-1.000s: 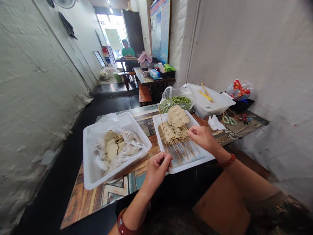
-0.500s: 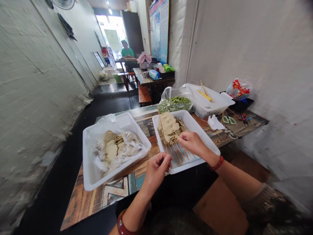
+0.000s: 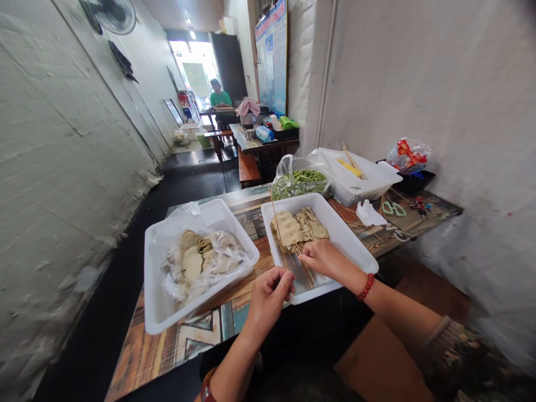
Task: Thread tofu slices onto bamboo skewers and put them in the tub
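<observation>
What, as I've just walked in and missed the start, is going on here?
A person's left hand pinches a bare thin stick. Flat beige skewered pieces lie in the white tray on the right, and the right hand is at their sticks; whether it grips any is unclear. In the white tray on the left, loose pieces lie in a clear plastic bag.

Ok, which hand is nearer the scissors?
Right. The right hand is at the skewered slices, left of the scissors and lower in view; the left hand is farther left, holding a bare skewer.
</observation>
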Motion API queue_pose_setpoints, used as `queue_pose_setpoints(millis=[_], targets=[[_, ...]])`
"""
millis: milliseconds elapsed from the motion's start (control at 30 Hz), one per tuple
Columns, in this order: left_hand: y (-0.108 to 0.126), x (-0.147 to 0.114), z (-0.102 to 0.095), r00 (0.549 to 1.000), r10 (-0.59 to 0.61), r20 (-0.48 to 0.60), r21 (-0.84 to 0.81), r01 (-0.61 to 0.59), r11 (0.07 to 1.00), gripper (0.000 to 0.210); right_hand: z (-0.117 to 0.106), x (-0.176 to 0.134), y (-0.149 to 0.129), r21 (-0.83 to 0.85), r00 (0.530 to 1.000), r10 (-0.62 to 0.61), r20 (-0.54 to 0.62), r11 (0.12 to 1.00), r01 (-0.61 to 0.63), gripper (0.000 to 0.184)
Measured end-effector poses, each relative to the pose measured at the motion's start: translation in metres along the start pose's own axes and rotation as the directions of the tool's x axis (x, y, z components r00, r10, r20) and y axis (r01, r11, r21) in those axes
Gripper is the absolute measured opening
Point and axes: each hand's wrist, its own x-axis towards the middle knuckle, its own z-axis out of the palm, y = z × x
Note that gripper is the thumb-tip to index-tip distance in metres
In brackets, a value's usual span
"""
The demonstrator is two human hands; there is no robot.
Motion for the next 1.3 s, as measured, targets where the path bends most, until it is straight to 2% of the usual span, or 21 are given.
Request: queue_pose_setpoints(millis=[200,433,633,833,1033,1167,1300], targets=[[0.002,-0.001,0.001,1.000,-0.012,-0.011,0.012,0.013,1.000,0.032,-0.001,0.000,0.005,0.037,0.994,0.042,-0.103,0.999,-0.038,0.023],[0.001,0.000,0.001,1.000,-0.012,-0.007,0.001,0.012,1.000,0.032,-0.026,-0.009,0.030,0.120,0.956,0.116,-0.270,0.989,-0.086,0.032],[0.005,-0.001,0.002,0.999,-0.024,-0.023,-0.007,0.024,1.000,0.031,-0.039,-0.011,0.033,0.148,0.942,0.123,-0.312,0.986,-0.079,0.033],[0.003,-0.001,0.002,1.000,-0.025,-0.015,0.004,0.025,1.000,0.032,-0.022,-0.008,0.014,0.083,0.967,0.087,-0.241,0.994,-0.068,0.031],[0.000,-0.001,0.001,1.000,0.003,-0.006,0.008,-0.003,1.000,0.031,-0.002,-0.002,-0.002,-0.051,0.998,0.001,-0.056,0.999,-0.004,0.025],[0.001,-0.001,0.001,1.000,0.004,-0.012,0.022,-0.004,1.000,0.032,-0.005,-0.004,-0.006,-0.135,0.999,-0.021,0.041,0.991,0.026,0.026],[0.001,0.000,0.001,1.000,-0.001,-0.020,0.033,0.002,0.999,0.032,-0.023,-0.005,0.007,-0.213,0.997,0.011,0.081,0.977,0.007,0.034]])
